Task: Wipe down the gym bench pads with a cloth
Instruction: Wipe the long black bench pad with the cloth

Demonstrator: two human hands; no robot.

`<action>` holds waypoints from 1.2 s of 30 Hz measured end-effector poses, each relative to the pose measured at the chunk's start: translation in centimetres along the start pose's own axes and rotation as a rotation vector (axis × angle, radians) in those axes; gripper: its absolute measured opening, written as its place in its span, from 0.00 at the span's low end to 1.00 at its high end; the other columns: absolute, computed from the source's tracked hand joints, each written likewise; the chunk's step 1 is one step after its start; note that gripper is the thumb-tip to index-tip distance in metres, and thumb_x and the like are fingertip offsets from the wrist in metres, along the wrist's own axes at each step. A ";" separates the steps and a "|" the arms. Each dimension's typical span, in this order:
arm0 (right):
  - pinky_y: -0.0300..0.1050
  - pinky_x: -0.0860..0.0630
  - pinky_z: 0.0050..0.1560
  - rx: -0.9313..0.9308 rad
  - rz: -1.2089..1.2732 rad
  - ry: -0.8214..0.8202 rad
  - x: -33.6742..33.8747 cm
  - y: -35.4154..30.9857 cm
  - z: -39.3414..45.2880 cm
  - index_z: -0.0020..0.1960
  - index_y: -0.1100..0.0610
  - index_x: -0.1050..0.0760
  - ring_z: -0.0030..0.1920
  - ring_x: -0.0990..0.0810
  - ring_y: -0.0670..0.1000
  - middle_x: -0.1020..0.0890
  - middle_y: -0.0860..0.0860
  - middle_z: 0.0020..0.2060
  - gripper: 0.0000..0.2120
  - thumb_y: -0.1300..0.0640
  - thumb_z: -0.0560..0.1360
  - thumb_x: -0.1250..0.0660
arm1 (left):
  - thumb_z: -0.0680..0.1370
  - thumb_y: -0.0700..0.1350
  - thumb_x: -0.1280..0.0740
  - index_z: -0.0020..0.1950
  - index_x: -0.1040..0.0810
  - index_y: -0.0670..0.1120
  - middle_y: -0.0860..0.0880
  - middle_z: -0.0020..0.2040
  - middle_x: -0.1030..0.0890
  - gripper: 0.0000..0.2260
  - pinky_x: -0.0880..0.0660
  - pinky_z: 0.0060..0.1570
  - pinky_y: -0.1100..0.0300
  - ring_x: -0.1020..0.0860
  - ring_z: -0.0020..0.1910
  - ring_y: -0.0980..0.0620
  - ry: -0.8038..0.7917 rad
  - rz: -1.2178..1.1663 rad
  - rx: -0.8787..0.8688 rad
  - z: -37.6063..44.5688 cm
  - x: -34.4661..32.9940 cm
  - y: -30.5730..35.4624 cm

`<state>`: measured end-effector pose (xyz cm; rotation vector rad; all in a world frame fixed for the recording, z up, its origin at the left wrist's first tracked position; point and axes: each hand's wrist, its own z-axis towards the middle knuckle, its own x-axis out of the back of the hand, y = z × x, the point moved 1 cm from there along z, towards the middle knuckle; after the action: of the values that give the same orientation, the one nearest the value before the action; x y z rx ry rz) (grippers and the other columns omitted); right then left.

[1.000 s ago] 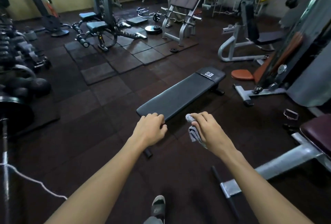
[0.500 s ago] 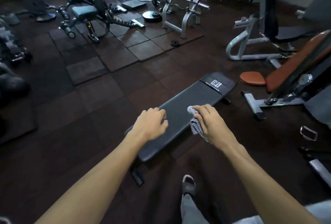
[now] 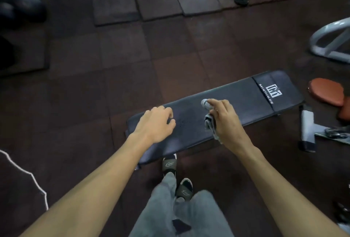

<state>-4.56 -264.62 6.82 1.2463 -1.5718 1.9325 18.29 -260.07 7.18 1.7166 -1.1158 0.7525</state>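
Note:
A flat black bench pad (image 3: pixel 244 102) with a white logo at its far right end lies across the middle of the head view. My right hand (image 3: pixel 224 120) grips a grey cloth (image 3: pixel 210 123) over the pad's middle; part of the cloth hangs below the palm. My left hand (image 3: pixel 154 123) hovers over the pad's left part with fingers loosely curled, holding nothing. Whether either hand touches the pad I cannot tell.
My grey trouser legs and dark slippers (image 3: pixel 169 163) stand right at the bench's near edge. An orange pad (image 3: pixel 326 93) and a grey machine foot (image 3: pixel 307 128) sit to the right. A white machine frame (image 3: pixel 329 39) and a small weight plate (image 3: pixel 241 0) lie beyond, dumbbells (image 3: pixel 20 5) far left.
I have stepped up to the bench and my view has tipped down. Both hands now sit over the pad, the right one with the cloth further along it.

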 end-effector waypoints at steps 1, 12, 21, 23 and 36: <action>0.21 0.40 0.57 -0.011 0.018 -0.013 -0.8 1.1 1.3 0.72 0.58 0.29 0.53 0.31 0.43 0.27 0.55 0.59 0.19 0.66 0.82 0.39 | 0.82 0.51 0.39 0.61 0.22 0.48 0.47 0.61 0.21 0.12 0.28 0.60 0.49 0.23 0.59 0.43 -0.021 -0.001 0.018 1.3 -0.6 -0.4; 0.55 0.26 0.64 0.000 0.137 -0.294 -16.0 15.8 11.4 0.73 0.56 0.33 0.59 0.28 0.55 0.32 0.52 0.60 0.21 0.66 0.80 0.39 | 0.83 0.50 0.40 0.61 0.24 0.46 0.46 0.59 0.21 0.12 0.28 0.55 0.49 0.25 0.59 0.42 -0.042 -0.101 0.387 14.9 -14.0 -2.3; 0.40 0.38 0.67 0.013 0.306 -0.486 -29.3 23.3 16.1 0.78 0.54 0.38 0.69 0.35 0.50 0.31 0.51 0.70 0.22 0.58 0.85 0.43 | 0.83 0.50 0.39 0.66 0.26 0.49 0.50 0.62 0.23 0.13 0.27 0.54 0.48 0.26 0.62 0.47 0.206 -0.410 0.735 20.0 -27.8 -5.5; 0.49 0.34 0.70 -0.002 0.239 -0.443 -30.4 25.3 17.0 0.77 0.55 0.36 0.68 0.34 0.52 0.29 0.52 0.70 0.22 0.58 0.84 0.41 | 0.83 0.53 0.39 0.68 0.27 0.49 0.51 0.62 0.25 0.15 0.28 0.55 0.51 0.27 0.63 0.48 0.265 -0.445 0.769 21.0 -29.7 -6.2; 0.52 0.32 0.58 0.091 -0.116 -0.317 -32.1 26.8 17.9 0.63 0.54 0.25 0.57 0.28 0.55 0.24 0.51 0.55 0.14 0.51 0.79 0.32 | 0.80 0.56 0.32 0.46 0.25 0.49 0.52 0.47 0.27 0.12 0.30 0.51 0.51 0.26 0.52 0.46 0.408 -0.434 0.868 22.2 -33.9 -6.7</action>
<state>0.73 -281.68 -35.01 1.7123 -1.5266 1.8199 10.98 -267.59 -32.53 2.2436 -0.0837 1.3332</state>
